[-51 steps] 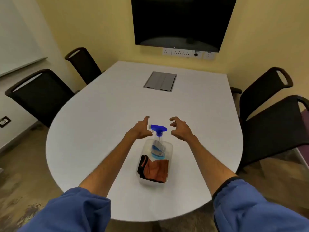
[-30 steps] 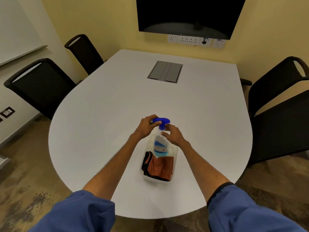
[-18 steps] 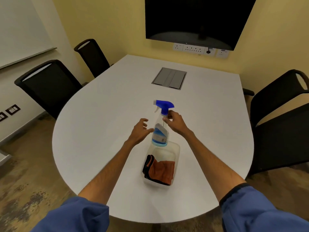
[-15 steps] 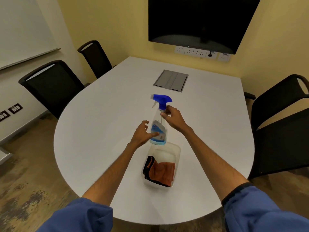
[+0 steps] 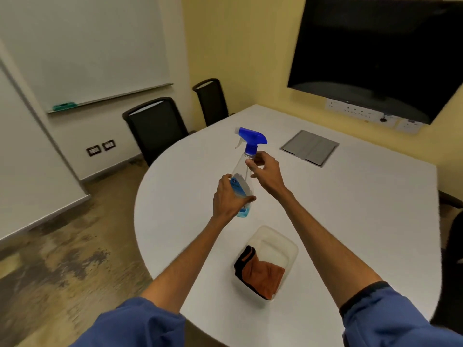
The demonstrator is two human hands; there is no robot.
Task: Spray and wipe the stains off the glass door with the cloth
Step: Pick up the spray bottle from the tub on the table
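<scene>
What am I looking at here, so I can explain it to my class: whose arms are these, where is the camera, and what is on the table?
There is no machine here. A person wears one camera on the head, looking down at their own arms. The left hand grips the body of a spray bottle, lifted above the white table. The right hand is at the bottle's neck, just under the blue trigger head. On the table sits a clear plastic tub with an orange cloth in it. The glass door is not in view.

Office meeting room; whiteboard [image 5: 82, 46]; wall screen [image 5: 375, 53]; conference table [image 5: 350, 209]; chairs [image 5: 155, 126].
</scene>
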